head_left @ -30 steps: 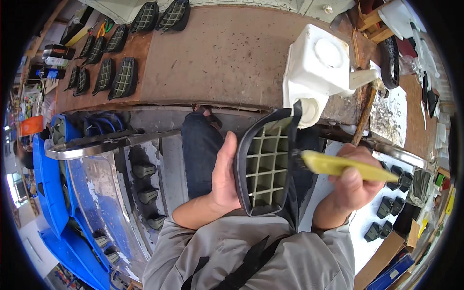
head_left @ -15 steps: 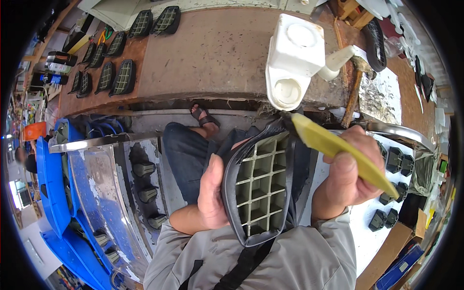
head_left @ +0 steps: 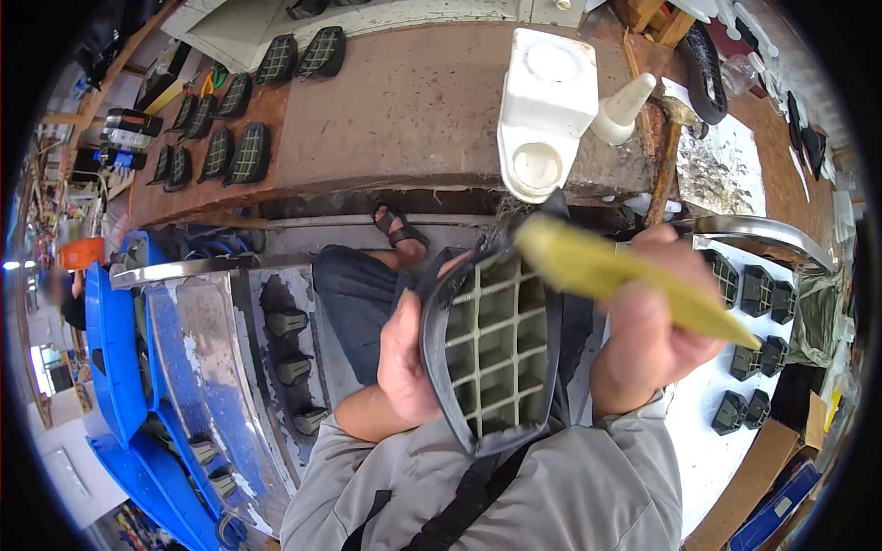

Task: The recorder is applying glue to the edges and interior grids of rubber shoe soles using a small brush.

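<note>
My left hand (head_left: 404, 363) grips the left side of a wedge-shaped shoe heel or sole piece (head_left: 496, 349), held upright over my lap. Its exposed face is an olive-green grid of open cells, edged by a black covering. My right hand (head_left: 643, 340) is closed round a flat yellow-handled brush (head_left: 643, 280), blurred by motion. The brush's dark tip is at the far end of the piece, partly hidden, so whether it touches cannot be told. Just beyond, a white plastic pot (head_left: 547, 106) with a round opening sits at the bench edge.
Several gridded black pieces (head_left: 248, 154) stand on the brown bench (head_left: 395, 101) at far left. A hammer (head_left: 669, 156) and white cone-shaped nozzle (head_left: 627, 110) lie right of the pot. More pieces rest on a white board (head_left: 675, 441) at right. Blue bins (head_left: 115, 358) stand at left.
The brush has swung slightly left over the far end of the gridded piece. The view has shifted a little; my left hand keeps its grip.
</note>
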{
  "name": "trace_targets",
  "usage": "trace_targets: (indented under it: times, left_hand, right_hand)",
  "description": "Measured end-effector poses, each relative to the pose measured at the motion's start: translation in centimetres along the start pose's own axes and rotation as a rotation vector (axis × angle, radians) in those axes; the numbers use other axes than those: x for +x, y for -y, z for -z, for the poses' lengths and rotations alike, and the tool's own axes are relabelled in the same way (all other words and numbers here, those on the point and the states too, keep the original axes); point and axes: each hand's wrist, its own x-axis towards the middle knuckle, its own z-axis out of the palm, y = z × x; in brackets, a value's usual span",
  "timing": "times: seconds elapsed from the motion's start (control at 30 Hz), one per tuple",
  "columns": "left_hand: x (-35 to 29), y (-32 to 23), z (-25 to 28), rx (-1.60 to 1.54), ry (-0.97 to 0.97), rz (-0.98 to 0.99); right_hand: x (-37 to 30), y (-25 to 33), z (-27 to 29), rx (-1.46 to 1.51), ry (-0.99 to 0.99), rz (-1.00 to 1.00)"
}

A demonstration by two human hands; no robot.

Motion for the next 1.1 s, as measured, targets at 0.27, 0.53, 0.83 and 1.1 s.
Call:
trace_targets:
  times: [0.27,0.53,0.83,1.1]
  left_hand:
    - [2.4,1.3,-1.5,0.404,-0.124,-0.215]
    - [3.3,1.2,-0.1,0.262,0.132,-0.277]
    - [3.0,-0.3,-1.1,0.255,0.178,-0.245]
    - [2.7,-2.3,-2.9,0.367,0.083,-0.285]
  right_hand:
    - [-2.8,1.2,-2.7,-0.255,0.183,0.292]
    - [-3.2,2.8,-3.1,-0.339,0.118,0.315]
    - [-4.0,5.4,-1.3,-0.171,0.567,0.452]
    - [-6.0,5.6,-0.6,-0.151,0.355,0.405]
